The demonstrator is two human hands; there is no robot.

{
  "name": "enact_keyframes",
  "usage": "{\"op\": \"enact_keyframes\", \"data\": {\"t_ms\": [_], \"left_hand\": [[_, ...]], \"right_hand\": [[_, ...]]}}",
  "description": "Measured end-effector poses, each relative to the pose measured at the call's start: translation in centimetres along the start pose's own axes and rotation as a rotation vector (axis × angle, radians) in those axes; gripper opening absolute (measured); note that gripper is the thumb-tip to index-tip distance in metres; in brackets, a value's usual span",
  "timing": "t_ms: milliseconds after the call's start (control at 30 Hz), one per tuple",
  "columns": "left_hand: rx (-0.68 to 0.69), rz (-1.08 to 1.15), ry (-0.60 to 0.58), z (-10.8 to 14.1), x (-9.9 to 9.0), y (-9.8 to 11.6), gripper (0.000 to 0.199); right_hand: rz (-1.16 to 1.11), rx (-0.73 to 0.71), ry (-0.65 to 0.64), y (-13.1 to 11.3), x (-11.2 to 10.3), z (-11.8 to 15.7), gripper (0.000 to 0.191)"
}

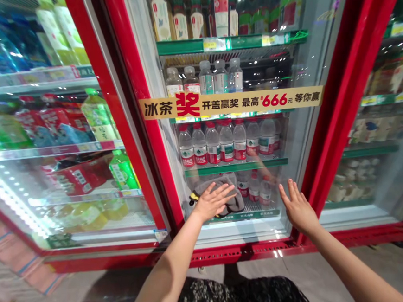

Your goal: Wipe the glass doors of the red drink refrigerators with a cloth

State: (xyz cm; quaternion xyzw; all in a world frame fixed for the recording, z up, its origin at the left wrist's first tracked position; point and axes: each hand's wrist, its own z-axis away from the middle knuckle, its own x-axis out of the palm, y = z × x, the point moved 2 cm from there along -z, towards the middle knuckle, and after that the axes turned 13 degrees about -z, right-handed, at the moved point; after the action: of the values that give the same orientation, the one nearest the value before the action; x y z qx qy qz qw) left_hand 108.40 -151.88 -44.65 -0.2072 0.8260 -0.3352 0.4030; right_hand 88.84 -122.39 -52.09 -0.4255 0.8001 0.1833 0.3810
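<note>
My left hand (215, 202) lies flat with its fingers spread over a grey cloth (235, 197) with a yellow-and-black edge at its left. The cloth is against the glass door (236, 235) of a red-framed drinks fridge, low on the pane; part of it is hidden under my palm. To the right, my right hand (299, 208) is open, fingers stretched upward, near the door's lower right side. Whether it touches the glass I cannot tell. Behind the pane, water bottles (226, 142) with red caps stand in a row on a shelf above my hands.
A yellow banner (232, 103) with Chinese lettering crosses the door. More bottles (195, 12) fill the upper shelves. On the left is another lit fridge with green bottles (121, 169); pink boxes (24, 251) stand beside it. The red frame (346, 102) separates a further fridge on the right.
</note>
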Motion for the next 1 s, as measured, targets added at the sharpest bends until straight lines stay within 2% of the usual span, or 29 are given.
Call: {"op": "enact_keyframes", "data": {"t_ms": [100,133,167,200,267,367,433,500,567,633,700,767,867,933,1000], "left_hand": [[-0.438,-0.042,-0.034,1.1,0.0,-1.1,0.071],[-0.558,-0.05,-0.054,1.9,0.3,-0.9,0.073],[-0.616,-0.053,-0.068,2.7,0.6,-0.4,0.074],[-0.614,-0.053,-0.073,3.6,0.9,0.3,0.074],[-0.51,-0.051,-0.07,5.0,1.5,1.6,0.071],[-0.401,-0.037,-0.079,5.8,1.8,1.4,0.067],[-0.466,-0.019,-0.098,5.8,1.7,0.2,0.069],[-0.612,-0.011,-0.109,6.1,1.6,-0.5,0.073],[-0.769,-0.013,-0.116,7.2,1.8,0.2,0.078],[-0.872,-0.013,-0.126,8.8,2.3,1.8,0.081],[-0.907,-0.005,-0.142,10.4,2.9,3.4,0.084],[-0.886,0.005,-0.152,11.2,3.3,3.7,0.083],[-0.855,0.001,-0.153,10.4,3.0,1.8,0.081],[-0.895,-0.017,-0.143,9.7,2.8,0.7,0.082],[-0.959,-0.027,-0.123,9.7,2.9,1.0,0.086]], "right_hand": [[-0.001,-0.025,-0.011,0.3,-0.1,0.2,0.104],[-0.002,-0.035,-0.011,0.4,-0.1,0.2,0.104],[-0.003,-0.044,-0.009,0.4,-0.1,0.2,0.104],[-0.002,-0.051,-0.007,0.4,-0.1,0.2,0.104],[0.004,-0.056,-0.003,0.3,-0.1,0.3,0.104],[0.019,-0.048,-0.015,0.3,-0.1,0.4,0.105],[0.026,-0.036,-0.025,0.4,-0.1,0.4,0.104],[0.026,-0.043,-0.031,0.5,-0.1,0.5,0.103],[0.025,-0.063,-0.033,0.7,0.1,0.6,0.102],[0.028,-0.077,-0.029,0.8,0.2,0.7,0.101],[0.034,-0.077,-0.023,0.9,0.2,0.7,0.101],[0.04,-0.073,-0.023,0.8,0.1,0.8,0.101],[0.033,-0.074,-0.023,0.7,0.1,0.8,0.101],[0.024,-0.086,-0.014,0.6,0.3,0.8,0.103],[0.023,-0.097,0.0,0.5,0.5,0.8,0.104]]}}
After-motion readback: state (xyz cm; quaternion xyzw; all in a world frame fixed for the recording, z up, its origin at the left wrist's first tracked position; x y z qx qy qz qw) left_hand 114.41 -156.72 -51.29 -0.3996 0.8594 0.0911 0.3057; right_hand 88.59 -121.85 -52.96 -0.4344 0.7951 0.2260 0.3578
